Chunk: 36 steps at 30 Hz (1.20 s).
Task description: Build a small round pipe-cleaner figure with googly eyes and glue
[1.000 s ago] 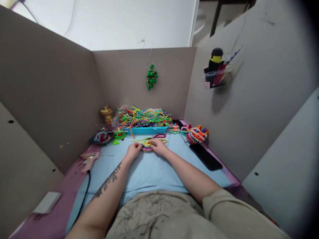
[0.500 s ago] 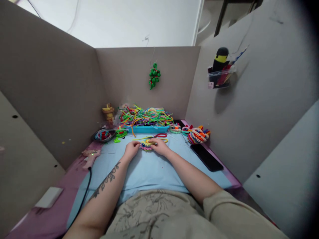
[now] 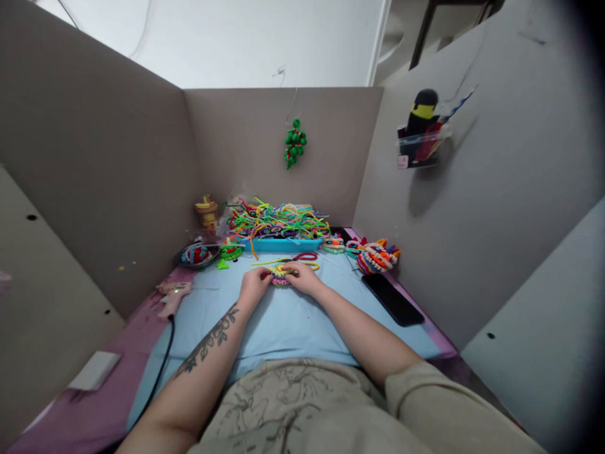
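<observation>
In the head view, the small craft piece (image 3: 280, 277), yellow above and pink below, lies between the two hands on the blue cloth (image 3: 293, 325), near the cloth's far side. The left hand (image 3: 256, 285) is at its left edge, thumb and fingers drawn nearly together in a pinch on that edge. The right hand (image 3: 303, 278) is at its right side, fingers curled over the upper right part and gripping it; the exact place of its thumb is too small to tell. The hands sit just apart, with the piece bridging the gap.

Just beyond the piece lie a yellow strand (image 3: 259, 263) and a red loop (image 3: 307, 256). Farther back stands a blue tray (image 3: 283, 245) heaped with colourful pipe cleaners (image 3: 278, 222). Left of the left hand, well apart, lies a pink glue gun (image 3: 172, 301), with a dark bowl (image 3: 210, 263) and a green figure (image 3: 230, 252) beyond it. A black phone (image 3: 392, 299) lies to the right, well apart from the right hand.
</observation>
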Motion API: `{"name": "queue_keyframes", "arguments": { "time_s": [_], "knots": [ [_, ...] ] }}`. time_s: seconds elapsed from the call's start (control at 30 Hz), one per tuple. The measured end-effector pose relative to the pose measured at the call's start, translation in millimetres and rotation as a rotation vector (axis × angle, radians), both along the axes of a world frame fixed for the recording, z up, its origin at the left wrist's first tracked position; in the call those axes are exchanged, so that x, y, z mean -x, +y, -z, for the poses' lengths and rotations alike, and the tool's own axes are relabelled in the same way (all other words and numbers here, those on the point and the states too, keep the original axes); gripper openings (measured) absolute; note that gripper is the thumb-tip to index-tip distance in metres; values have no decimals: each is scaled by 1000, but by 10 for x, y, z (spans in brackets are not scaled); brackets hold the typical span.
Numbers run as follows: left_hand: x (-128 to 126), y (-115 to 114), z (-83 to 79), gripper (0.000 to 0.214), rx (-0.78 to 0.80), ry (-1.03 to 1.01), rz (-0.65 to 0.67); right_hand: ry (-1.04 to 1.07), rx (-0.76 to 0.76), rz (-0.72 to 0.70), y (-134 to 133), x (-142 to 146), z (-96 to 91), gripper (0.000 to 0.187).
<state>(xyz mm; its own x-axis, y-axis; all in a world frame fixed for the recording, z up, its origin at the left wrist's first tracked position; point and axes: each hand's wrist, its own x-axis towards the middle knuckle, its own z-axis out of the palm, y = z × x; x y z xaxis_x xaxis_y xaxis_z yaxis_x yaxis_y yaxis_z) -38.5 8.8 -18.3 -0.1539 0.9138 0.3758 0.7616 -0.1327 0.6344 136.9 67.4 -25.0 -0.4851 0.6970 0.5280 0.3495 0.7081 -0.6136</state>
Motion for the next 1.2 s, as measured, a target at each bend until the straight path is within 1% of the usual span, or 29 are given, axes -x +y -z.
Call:
{"name": "queue_keyframes", "arguments": {
  "time_s": [0.13,0.3,0.43,0.5,0.6,0.73,0.8,0.97,1.1,1.2],
  "knots": [
    [-11,32,5,14,9,-18,-4,22,17,-12,7,2,15,28],
    [6,95,35,12,24,-77,31,12,36,-16,12,-5,9,27],
    [33,92,47,14,31,-99,30,3,30,-16,-2,-3,-16,26],
    [38,64,34,15,11,-76,10,11,30,-18,-12,4,-21,26],
    [34,20,-1,18,-18,12,-15,26,40,-20,-21,14,-21,27],
    [22,4,-36,19,-2,83,-36,30,44,-14,-27,20,-23,26],
    [13,17,-33,18,15,45,-39,24,38,-10,-29,20,-21,26],
    [-30,50,-2,18,78,-172,-41,35,62,-3,-20,20,8,26],
    [-24,42,-2,20,69,-189,-69,46,89,3,-34,17,4,26],
    [44,31,4,27,105,-279,-50,40,94,-2,-58,14,-22,30]
  ]
}}
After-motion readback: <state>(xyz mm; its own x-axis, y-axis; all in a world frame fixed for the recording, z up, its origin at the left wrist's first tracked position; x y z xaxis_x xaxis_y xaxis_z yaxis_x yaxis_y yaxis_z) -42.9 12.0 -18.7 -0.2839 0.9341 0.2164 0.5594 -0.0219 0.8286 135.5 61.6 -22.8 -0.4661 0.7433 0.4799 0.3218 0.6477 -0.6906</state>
